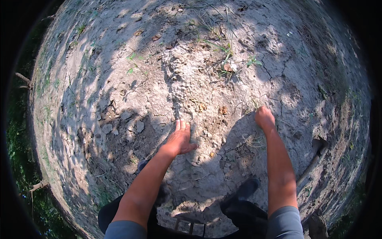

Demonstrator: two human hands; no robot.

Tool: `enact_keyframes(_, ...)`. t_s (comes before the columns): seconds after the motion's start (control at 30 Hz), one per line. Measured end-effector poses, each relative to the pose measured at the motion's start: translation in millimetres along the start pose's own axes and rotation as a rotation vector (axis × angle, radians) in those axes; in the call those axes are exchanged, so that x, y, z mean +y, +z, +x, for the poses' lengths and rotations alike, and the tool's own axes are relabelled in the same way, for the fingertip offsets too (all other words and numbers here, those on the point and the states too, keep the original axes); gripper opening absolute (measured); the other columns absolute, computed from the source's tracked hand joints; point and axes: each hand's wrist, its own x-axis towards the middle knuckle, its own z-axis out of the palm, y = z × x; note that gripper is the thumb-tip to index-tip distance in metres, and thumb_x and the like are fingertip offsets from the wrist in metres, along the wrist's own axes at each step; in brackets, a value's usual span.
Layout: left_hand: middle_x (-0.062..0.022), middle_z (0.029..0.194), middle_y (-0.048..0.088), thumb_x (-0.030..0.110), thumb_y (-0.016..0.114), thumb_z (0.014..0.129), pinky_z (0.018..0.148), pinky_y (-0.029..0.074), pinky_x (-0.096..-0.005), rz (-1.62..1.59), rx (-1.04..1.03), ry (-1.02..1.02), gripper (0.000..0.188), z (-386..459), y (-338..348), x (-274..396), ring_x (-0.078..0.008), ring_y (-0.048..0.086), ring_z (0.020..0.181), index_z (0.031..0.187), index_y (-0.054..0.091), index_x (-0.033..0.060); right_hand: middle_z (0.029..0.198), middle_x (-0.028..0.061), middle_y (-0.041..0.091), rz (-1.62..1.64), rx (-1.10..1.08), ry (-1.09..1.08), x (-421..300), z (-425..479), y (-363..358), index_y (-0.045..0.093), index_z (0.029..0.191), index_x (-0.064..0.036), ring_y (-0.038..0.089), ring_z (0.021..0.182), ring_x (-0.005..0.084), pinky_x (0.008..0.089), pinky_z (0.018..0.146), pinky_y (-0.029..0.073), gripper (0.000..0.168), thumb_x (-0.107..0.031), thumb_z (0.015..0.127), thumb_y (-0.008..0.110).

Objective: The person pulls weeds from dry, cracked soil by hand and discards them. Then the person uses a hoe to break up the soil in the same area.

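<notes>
Dry, cracked soil [197, 80] with a crumbly raised strip lies before me. My left hand [180, 139] is held over or on this strip, fingers extended and thumb out to the side, with nothing in it. To the right, my right hand [265, 117] is closed around a small tuft of pale green grass [255, 103] that shows beyond its knuckles. Whether the tuft is still rooted cannot be told. A few dry brown leaves [223, 110] lie between the hands. Near the right forearm is a clump of dry grass [254, 141].
A hoe-like tool with a metal blade [320, 145] and long handle [309, 170] lies at the right. Loose clods [140, 126] are at the left. Taller grass [228, 49] grows ahead. My dark shoe [249, 188] is at the lower right, with a low frame [191, 227] between my legs.
</notes>
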Motion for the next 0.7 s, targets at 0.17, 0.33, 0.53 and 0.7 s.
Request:
enact_keyframes(0.17, -0.0379, 0.145, 0.017, 0.05, 0.071, 0.074, 0.114, 0.022, -0.0444, 0.012, 0.026, 0.025, 0.101, 3, 4, -5, -0.0476, 0.011, 0.139, 0.139, 0.025, -0.0121, 0.092, 0.0204, 0.066, 0.288, -0.363, 0.151, -41, -66, -6, 0.062, 0.092, -0.001, 0.063, 0.091, 0.0381, 0.0457, 0.074, 0.053, 0.025, -0.019, 0.085, 0.046)
enact_keyframes(0.33, -0.0384, 0.145, 0.016, 0.048, 0.074, 0.072, 0.114, 0.021, -0.0431, 0.004, 0.067, 0.024, 0.102, 3, 8, -7, -0.0483, 0.01, 0.139, 0.138, 0.025, -0.0128, 0.081, 0.0222, 0.064, 0.462, -0.334, 0.182, -79, -135, -12, 0.059, 0.085, -0.003, 0.062, 0.077, 0.0435, 0.0509, 0.073, 0.051, 0.033, -0.027, 0.092, 0.036)
enact_keyframes(0.53, -0.0396, 0.143, 0.019, 0.046, 0.076, 0.071, 0.111, 0.029, -0.0435, 0.024, 0.119, 0.086, 0.099, 4, 13, -11, -0.0502, 0.017, 0.137, 0.134, 0.029, -0.0144, 0.074, 0.0225, 0.063, 0.46, -0.35, -0.008, -97, -143, -70, 0.056, 0.08, -0.004, 0.062, 0.07, 0.042, 0.0493, 0.066, 0.05, 0.015, -0.015, 0.086, 0.047)
enact_keyframes(0.7, -0.0413, 0.139, 0.024, 0.041, 0.076, 0.072, 0.112, 0.024, -0.0463, 0.051, 0.109, 0.161, 0.093, 8, 14, -16, -0.0526, 0.021, 0.133, 0.128, 0.03, -0.017, 0.069, 0.0219, 0.061, 0.623, -0.44, -0.174, -143, -167, -94, 0.056, 0.079, -0.002, 0.061, 0.065, 0.0415, 0.0508, 0.06, 0.047, 0.013, -0.012, 0.082, 0.048)
